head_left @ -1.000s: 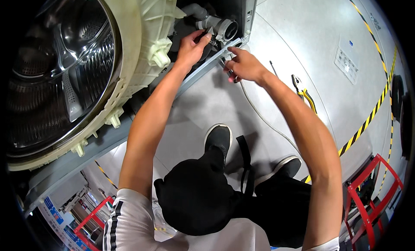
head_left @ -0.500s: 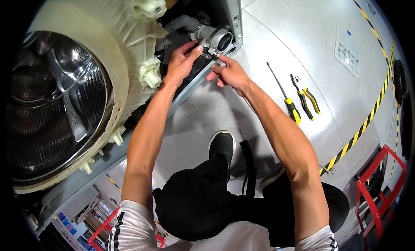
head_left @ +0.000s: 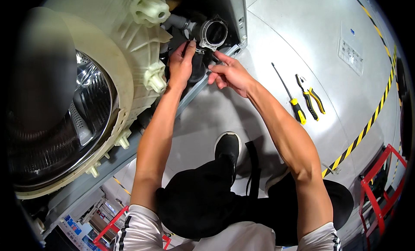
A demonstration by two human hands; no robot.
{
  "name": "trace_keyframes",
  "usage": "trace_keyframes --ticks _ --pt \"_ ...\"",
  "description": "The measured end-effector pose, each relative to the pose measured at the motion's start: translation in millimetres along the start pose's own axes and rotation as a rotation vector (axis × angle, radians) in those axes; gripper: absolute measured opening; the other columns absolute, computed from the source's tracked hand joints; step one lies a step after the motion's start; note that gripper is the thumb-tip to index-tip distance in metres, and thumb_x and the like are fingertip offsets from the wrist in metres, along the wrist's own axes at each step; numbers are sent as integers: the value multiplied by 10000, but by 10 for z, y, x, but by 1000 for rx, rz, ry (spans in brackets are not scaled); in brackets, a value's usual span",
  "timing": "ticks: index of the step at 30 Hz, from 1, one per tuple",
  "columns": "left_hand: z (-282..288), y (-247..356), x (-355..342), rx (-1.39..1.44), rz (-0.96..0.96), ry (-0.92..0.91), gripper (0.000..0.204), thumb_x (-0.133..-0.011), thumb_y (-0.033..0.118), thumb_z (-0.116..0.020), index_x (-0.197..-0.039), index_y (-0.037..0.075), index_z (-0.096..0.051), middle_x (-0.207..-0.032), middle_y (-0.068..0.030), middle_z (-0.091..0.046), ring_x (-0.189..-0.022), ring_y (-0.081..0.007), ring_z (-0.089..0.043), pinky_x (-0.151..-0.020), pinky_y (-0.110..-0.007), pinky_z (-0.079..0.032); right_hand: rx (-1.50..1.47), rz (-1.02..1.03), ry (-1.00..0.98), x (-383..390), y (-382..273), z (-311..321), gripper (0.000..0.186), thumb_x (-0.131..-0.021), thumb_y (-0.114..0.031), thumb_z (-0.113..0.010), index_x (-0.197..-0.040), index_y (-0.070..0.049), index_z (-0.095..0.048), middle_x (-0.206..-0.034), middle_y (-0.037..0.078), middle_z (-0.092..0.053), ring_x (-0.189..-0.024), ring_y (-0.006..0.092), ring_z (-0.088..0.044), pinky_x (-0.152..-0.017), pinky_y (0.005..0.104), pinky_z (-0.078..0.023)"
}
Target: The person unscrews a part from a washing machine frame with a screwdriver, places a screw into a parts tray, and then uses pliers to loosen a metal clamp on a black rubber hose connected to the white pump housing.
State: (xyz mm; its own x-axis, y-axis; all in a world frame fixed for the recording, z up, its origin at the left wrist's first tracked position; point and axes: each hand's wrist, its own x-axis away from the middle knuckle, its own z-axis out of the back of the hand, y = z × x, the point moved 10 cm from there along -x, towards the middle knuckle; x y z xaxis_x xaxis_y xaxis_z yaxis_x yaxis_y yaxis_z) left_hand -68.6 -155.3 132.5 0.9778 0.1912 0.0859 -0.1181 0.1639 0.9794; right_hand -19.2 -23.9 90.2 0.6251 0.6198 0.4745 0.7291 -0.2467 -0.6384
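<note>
My left hand (head_left: pixel 181 65) is closed on a small metal fitting (head_left: pixel 199 51) among dark parts, just below a grey round housing with a dark centre (head_left: pixel 215 33), which joins a grey hose (head_left: pixel 177 22). My right hand (head_left: pixel 231 74) has its index finger reaching to the underside of that housing, its thumb apart and the other fingers loosely bent. Nothing shows held in it; the fingertip contact is too small to make out. These parts sit inside a metal cabinet frame (head_left: pixel 190 97), beside a cream tub (head_left: pixel 121 84) with a steel drum (head_left: pixel 88 114).
On the grey floor at the right lie a screwdriver (head_left: pixel 295 108) and yellow-black pliers (head_left: pixel 311 101). Striped tape (head_left: pixel 371 121) runs along the floor. Red metal frames (head_left: pixel 376 181) stand at lower right and lower left. My knees and shoe (head_left: pixel 227 147) are below.
The round housing has shifted and tilted to face more upward. Both hands have moved a little with it, and my right hand has risen from lower along the frame to the housing.
</note>
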Motion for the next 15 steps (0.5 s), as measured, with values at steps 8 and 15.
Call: trace_keyframes --ticks 8,15 --pt "-85 24 47 48 34 -99 355 -926 289 -595 -1066 -33 -647 -913 1 -629 -856 -77 -518 -801 -218 -401 765 207 318 13 -147 336 378 -924 -263 -590 -1254 -81 -552 -741 103 -669 -649 210 -632 -618 325 -500" --pt "-122 -25 159 -73 73 -304 543 -871 214 -631 -1307 -62 -466 -1148 -81 -588 -1023 -129 -540 -915 -262 -406 1214 439 574 110 -358 263 235 -853 -306 -658 -935 -90 -699 -854 127 -672 -802 351 -642 -680 453 -502"
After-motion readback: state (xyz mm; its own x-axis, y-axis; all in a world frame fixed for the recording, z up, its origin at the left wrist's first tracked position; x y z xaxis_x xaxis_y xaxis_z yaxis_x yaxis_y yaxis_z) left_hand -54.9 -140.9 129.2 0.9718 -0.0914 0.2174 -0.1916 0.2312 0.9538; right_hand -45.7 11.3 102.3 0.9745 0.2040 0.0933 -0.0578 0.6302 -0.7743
